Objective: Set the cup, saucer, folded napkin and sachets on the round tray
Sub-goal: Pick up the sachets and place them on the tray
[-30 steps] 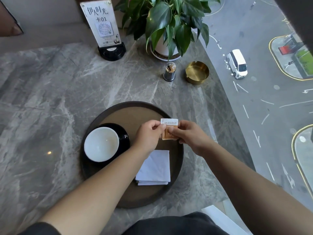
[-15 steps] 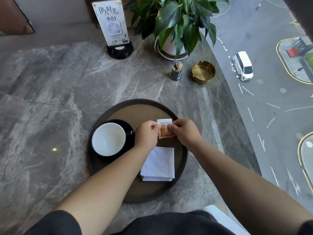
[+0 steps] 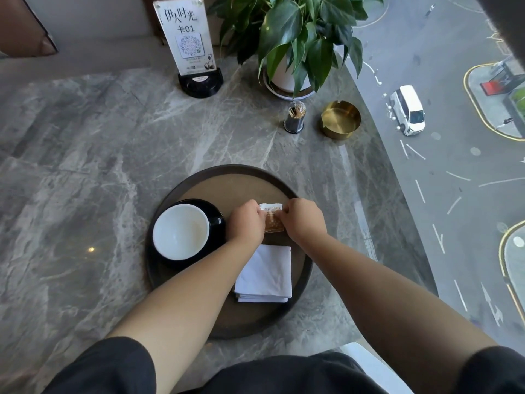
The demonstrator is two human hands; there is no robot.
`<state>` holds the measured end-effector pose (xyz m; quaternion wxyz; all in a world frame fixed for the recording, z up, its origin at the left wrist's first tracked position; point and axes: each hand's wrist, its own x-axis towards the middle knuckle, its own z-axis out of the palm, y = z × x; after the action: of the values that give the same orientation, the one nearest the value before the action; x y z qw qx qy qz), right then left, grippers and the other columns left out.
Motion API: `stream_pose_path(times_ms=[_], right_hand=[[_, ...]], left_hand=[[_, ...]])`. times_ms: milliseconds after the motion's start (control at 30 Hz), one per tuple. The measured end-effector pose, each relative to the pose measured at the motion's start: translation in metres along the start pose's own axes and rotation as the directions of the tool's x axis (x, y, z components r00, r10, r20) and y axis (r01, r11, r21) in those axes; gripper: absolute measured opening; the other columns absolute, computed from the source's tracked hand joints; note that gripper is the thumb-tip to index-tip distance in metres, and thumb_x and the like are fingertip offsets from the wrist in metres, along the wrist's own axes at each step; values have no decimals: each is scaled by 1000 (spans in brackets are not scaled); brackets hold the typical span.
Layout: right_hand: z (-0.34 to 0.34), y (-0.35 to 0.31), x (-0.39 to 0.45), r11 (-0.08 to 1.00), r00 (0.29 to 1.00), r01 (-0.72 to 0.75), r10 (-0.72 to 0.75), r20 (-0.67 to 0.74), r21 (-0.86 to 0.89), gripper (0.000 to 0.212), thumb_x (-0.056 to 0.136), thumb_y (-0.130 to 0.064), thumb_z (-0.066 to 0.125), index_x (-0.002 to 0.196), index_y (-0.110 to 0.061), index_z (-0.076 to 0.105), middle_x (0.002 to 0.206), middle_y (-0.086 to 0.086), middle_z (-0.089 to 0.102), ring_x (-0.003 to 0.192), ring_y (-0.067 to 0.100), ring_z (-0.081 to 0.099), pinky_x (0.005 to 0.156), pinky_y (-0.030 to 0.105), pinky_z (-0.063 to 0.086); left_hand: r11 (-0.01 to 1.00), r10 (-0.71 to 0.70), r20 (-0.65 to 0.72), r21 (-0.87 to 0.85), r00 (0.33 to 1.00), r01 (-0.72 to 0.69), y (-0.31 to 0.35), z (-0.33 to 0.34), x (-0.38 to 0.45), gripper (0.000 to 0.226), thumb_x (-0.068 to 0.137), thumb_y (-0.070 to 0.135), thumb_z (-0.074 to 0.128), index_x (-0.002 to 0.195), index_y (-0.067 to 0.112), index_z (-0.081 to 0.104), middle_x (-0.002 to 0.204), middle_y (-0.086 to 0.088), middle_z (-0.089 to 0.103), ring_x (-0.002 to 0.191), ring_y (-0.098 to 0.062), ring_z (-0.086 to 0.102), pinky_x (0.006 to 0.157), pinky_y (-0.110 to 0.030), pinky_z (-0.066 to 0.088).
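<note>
Landmark: the round tray on the grey marble table.
Sachets: a brown packet with a white top strip, held over the tray's middle, just beyond the napkin; how many packets there are I cannot tell.
Sachets direction: long axis runs from near to far, white strip pointing to the far rim.
Left hand: fingers curled, pinching the left edge of the sachets.
Right hand: fingers curled, pinching the right edge.
Cup: white, standing on the black saucer, in the tray's left part.
Napkin: white, folded, lying flat in the tray's near-right part.
Beyond the tray: sign stand, potted plant, toothpick holder, gold bowl.
Change: the two hands are closer together than half a second ago, and less of the sachets shows between them.
</note>
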<state>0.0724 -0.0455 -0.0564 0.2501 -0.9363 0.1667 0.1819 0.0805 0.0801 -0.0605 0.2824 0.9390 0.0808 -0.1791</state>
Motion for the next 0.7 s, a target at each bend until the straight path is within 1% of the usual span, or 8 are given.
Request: stream_pose_path(times_ms=[100, 267, 333, 400, 500, 567, 600, 700], right_hand=[[0, 1, -2, 1000, 1000, 10, -10, -1, -25, 37, 87, -32, 57, 56, -17, 42, 64, 4, 54, 61, 27, 53, 44, 27, 26], [-3, 1, -4, 998, 999, 45, -45, -1, -46, 32, 88, -33, 56, 63, -15, 48, 67, 5, 57, 63, 27, 55, 48, 28, 30], [-4, 2, -6, 997, 998, 57, -57, -2, -43, 34, 89, -32, 52, 59, -17, 44, 66, 4, 56, 61, 26, 55, 46, 27, 29], [-5, 3, -8, 997, 998, 67, -68, -19, -47, 37, 90, -32, 48, 57, -18, 41, 62, 3, 53, 58, 25, 53, 45, 27, 28], [-10, 4, -13, 992, 992, 102, -107, -63, -80, 37, 92, -38, 44, 63, -15, 46, 61, 2, 53, 58, 26, 54, 49, 28, 35], [-15, 8, -16, 980, 981, 145, -161, -109, -138, 36, 92, -39, 42, 67, -14, 49, 64, 3, 54, 59, 28, 56, 51, 29, 37], [-18, 11, -19, 969, 970, 174, -200, -139, -177, 35, 92, -38, 41, 70, -13, 52, 67, 3, 55, 61, 29, 57, 51, 29, 38], [-34, 23, -25, 915, 916, 293, -352, -193, -277, 33, 94, -32, 43, 83, -11, 65, 82, 5, 61, 72, 30, 59, 53, 29, 38]], left_hand=[[1000, 18, -11, 12, 1000, -18, -2, 1, -2, 20, 92, 26, 54, 80, 11, 57, 81, -13, 67, 76, -34, 60, 63, -39, 49], [999, 46, -37, 27, 998, -45, -2, 2, -4, 19, 93, 27, 54, 83, 10, 57, 87, -15, 68, 80, -36, 60, 65, -39, 48], [999, 40, -46, 18, 998, -40, -1, 1, -6, 18, 94, 24, 50, 88, 9, 58, 92, -15, 67, 83, -35, 59, 68, -40, 49], [999, 29, -60, -32, 998, -31, 1, -2, -9, 17, 94, 21, 48, 93, 7, 57, 99, -15, 64, 88, -35, 58, 73, -42, 49], [995, 30, -75, -88, 997, -37, 4, -11, -16, 15, 93, 20, 47, 100, 9, 55, 110, -13, 57, 95, -34, 55, 79, -42, 47], [991, 136, -81, -6, 987, -136, 4, -18, -22, 15, 93, 21, 46, 100, 11, 53, 110, -10, 55, 91, -33, 56, 73, -42, 47], [972, 231, -84, 73, 969, -225, 4, -21, -25, 15, 93, 23, 44, 99, 11, 53, 107, -9, 54, 88, -33, 56, 68, -41, 46], [801, 511, -30, 379, 859, -463, 6, -31, -32, 19, 93, 27, 42, 94, 13, 55, 96, -6, 57, 88, -29, 54, 71, -38, 41]])
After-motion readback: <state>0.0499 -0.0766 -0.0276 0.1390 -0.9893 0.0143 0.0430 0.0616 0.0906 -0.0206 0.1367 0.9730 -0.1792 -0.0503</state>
